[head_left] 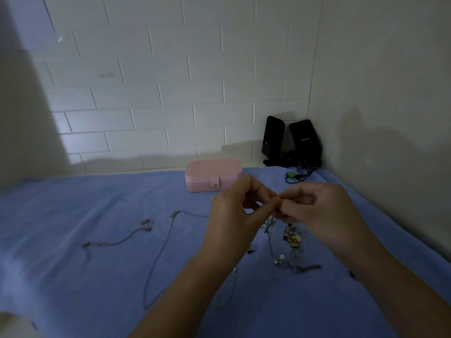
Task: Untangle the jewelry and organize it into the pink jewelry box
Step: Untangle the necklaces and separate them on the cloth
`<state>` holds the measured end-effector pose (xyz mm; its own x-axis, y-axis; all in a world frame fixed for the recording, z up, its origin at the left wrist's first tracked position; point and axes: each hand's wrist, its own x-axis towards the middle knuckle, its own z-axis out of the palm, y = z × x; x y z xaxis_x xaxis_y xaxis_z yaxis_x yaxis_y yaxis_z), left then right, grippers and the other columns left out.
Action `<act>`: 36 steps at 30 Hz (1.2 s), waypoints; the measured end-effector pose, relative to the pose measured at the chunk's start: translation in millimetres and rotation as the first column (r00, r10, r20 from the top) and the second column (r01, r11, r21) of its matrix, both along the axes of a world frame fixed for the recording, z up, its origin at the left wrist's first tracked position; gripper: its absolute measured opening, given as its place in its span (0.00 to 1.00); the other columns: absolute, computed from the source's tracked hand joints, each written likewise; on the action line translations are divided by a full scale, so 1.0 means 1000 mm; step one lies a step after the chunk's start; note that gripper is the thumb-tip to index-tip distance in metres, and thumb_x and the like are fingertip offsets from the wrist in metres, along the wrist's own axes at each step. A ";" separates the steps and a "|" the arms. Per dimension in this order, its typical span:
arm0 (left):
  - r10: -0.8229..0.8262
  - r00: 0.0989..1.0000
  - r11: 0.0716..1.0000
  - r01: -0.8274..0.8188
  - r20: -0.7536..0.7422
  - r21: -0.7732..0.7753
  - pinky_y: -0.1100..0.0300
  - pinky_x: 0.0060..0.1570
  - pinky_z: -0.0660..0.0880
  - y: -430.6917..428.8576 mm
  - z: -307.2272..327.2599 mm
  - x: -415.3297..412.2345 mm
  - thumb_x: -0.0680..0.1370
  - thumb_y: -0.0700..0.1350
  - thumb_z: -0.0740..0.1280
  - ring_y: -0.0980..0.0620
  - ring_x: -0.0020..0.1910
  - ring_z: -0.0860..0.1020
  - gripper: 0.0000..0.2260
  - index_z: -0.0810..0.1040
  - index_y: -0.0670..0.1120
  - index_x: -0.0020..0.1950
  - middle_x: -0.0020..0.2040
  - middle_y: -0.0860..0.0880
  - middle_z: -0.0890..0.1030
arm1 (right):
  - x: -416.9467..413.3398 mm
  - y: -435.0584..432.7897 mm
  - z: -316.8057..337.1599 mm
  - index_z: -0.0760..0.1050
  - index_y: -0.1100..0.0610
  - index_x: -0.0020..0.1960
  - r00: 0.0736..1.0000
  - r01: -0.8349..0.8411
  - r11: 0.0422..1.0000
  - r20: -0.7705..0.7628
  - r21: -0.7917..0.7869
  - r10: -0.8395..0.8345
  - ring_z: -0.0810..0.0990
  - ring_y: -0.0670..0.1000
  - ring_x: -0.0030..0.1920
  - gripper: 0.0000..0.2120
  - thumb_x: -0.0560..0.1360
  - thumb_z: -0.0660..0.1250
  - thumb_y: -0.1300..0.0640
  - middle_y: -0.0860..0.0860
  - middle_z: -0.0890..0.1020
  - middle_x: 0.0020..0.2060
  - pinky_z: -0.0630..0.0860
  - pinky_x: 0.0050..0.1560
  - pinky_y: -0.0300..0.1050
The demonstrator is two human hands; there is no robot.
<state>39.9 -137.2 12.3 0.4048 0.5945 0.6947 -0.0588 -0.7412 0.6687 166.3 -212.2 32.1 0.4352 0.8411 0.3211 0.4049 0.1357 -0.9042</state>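
My left hand [238,211] and my right hand [317,208] meet fingertip to fingertip above the blue cloth, both pinching a thin chain that hangs from them down into the tangled jewelry [291,236]. The tangle holds small gold charms, a pearl and dark links. A long loose chain [158,254] lies spread out to the left, and a shorter dark chain [117,241] lies further left. The pink jewelry box [212,175] sits closed with its snap fastened, behind my hands near the wall.
Two black speakers [290,140] with cables stand in the back right corner. The blue cloth [73,289] covers the whole surface up to tiled walls at the back and right. A small dark piece [351,273] lies at the right by my forearm.
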 end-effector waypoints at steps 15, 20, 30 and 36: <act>0.120 0.992 0.963 -0.126 0.041 0.239 0.71 0.41 0.73 0.001 -0.003 0.001 0.73 0.41 0.71 0.62 0.40 0.77 0.03 0.83 0.48 0.44 0.41 0.55 0.82 | 0.003 -0.001 0.002 0.78 0.55 0.39 0.974 -0.011 0.984 0.224 0.180 -0.030 0.82 0.42 0.38 0.08 0.69 0.71 0.68 0.48 0.83 0.35 0.78 0.41 0.34; 0.098 0.993 0.965 -0.110 0.061 0.239 0.73 0.42 0.72 -0.001 -0.003 0.001 0.73 0.46 0.67 0.63 0.41 0.77 0.05 0.82 0.48 0.44 0.40 0.55 0.82 | -0.001 -0.001 -0.002 0.79 0.51 0.40 0.958 0.016 0.981 0.278 0.193 -0.070 0.81 0.41 0.38 0.11 0.69 0.71 0.67 0.45 0.83 0.36 0.77 0.41 0.30; 0.132 0.987 0.939 -0.153 0.089 0.308 0.68 0.39 0.73 -0.002 -0.002 0.000 0.72 0.42 0.69 0.60 0.40 0.77 0.02 0.80 0.47 0.41 0.40 0.55 0.80 | -0.004 0.003 -0.008 0.83 0.55 0.46 0.769 0.068 0.944 0.586 0.324 -0.256 0.78 0.45 0.34 0.10 0.68 0.65 0.57 0.47 0.81 0.35 0.76 0.35 0.37; 0.157 0.969 0.905 -0.217 0.189 0.365 0.72 0.42 0.71 -0.005 0.003 -0.004 0.71 0.36 0.71 0.61 0.40 0.76 0.04 0.79 0.44 0.39 0.39 0.54 0.79 | -0.006 -0.005 -0.003 0.82 0.58 0.46 0.786 0.069 0.853 0.498 0.518 -0.366 0.80 0.43 0.42 0.05 0.70 0.72 0.62 0.47 0.83 0.37 0.76 0.46 0.30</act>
<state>36.1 -142.3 15.5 0.1843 0.3275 0.9267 0.0280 -0.9442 0.3281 160.6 -216.9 29.0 0.2036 0.4384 0.8754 0.8828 0.3043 -0.3577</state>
